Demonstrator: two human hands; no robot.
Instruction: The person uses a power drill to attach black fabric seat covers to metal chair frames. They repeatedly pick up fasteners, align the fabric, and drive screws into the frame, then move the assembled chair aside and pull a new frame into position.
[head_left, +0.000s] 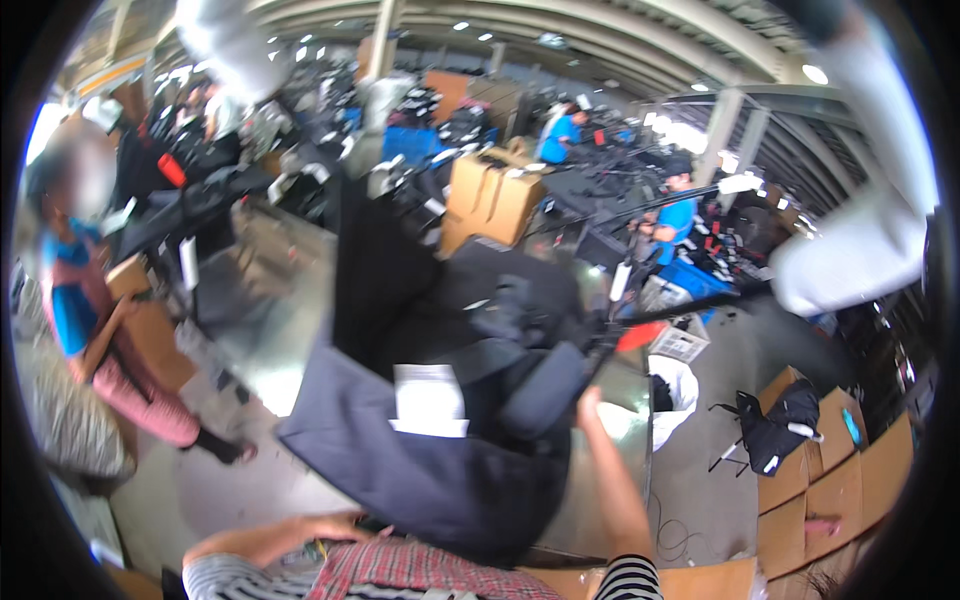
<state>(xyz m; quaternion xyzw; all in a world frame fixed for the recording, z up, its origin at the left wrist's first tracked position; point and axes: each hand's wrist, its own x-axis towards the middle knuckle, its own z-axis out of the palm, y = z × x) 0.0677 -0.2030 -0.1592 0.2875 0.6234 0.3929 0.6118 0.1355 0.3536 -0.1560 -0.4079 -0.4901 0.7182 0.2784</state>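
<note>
A large black backpack (440, 480) fills the space in front of me, over a metal-topped table (285, 360). Padded straps (540, 390) run along its right part, and a white paper tag (430, 400) lies on the dark fabric. At the pack's right side my right hand (590, 408) is closed on its edge by the straps, its fingers partly hidden. Close to my waist, beside the red plaid apron (400, 570), is my left hand (338, 527). Its fingers are blurred and partly covered, so whether they grip anything is unclear.
A person (75, 290) at the left carries a cardboard piece (150, 325). A brown carton (490, 200) stands beyond the backpack. To the right are a white sack (675, 395), a folding stool with a black bag (785, 420) and open cartons (840, 490). Other people work farther back.
</note>
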